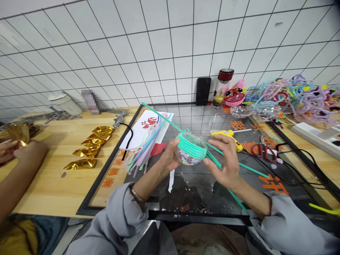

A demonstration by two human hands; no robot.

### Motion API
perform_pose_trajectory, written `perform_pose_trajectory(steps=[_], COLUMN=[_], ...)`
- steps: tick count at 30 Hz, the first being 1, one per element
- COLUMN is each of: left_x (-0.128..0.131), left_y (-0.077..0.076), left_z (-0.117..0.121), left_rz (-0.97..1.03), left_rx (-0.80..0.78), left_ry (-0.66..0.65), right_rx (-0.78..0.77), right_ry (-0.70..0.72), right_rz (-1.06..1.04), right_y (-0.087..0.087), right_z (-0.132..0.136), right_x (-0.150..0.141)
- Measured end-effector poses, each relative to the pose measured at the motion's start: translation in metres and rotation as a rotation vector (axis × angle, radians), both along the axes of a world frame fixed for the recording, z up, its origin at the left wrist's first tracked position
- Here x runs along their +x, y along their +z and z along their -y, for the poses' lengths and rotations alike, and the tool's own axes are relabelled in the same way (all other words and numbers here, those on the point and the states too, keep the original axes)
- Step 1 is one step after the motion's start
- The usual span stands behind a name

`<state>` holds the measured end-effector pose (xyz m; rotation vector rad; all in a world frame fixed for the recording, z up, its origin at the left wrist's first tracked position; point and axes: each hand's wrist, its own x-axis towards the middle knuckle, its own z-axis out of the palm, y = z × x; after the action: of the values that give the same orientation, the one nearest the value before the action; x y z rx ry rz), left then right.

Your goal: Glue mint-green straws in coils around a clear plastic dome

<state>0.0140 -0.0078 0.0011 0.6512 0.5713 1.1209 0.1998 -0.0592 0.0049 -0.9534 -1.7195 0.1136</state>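
A clear plastic ball [190, 159] has several rows of mint-green pipe cleaners [192, 146] wrapped around its upper half. My left hand [170, 156] grips it from the left side, thumb on the green rows. On the other side, my right hand [225, 161] is open, with thumb and fingers apart; its thumb tip is at the ball's lower right edge. Whether it presses on the ball I cannot tell. Loose green ends stick out to the upper left and to the lower right, some passing behind my right hand. A yellow glue gun [225, 134] lies just behind that hand.
Loose pastel pipe cleaners [143, 152] lie on white paper [138, 124] at left. Red-handled scissors [262, 150] and black cables are at right. A phone [203, 91], a bottle [221, 88] and a colourful heap [292, 95] stand behind. A co-worker's hands [21, 148] hold gold foil at far left.
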Motion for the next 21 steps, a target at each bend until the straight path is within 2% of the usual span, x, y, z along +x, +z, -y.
perform_pose_trajectory(steps=[2,4,9,21], left_x=[0.0028,0.0046,0.0056,0.0054], left_y=[0.0022,0.004,0.0058,0.0052], left_z=[0.0004,0.0012,0.0035,0.0046], left_rz=[0.009,0.003,-0.001,0.008], left_rx=[0.014,0.026,0.025,0.024], left_ry=[-0.021,-0.039,-0.045,-0.052], right_rx=[0.138,0.191,0.228,0.264], right_ry=[-0.003,-0.003,-0.078,-0.057], right_rz=[0.111,0.186,0.274,0.269], right_y=[0.0005,-0.0007,-0.0033,-0.0024], right_z=[0.0026,0.0034,0.002,0.0029], right_x=[-0.0012,-0.0028,-0.0051,-0.0035])
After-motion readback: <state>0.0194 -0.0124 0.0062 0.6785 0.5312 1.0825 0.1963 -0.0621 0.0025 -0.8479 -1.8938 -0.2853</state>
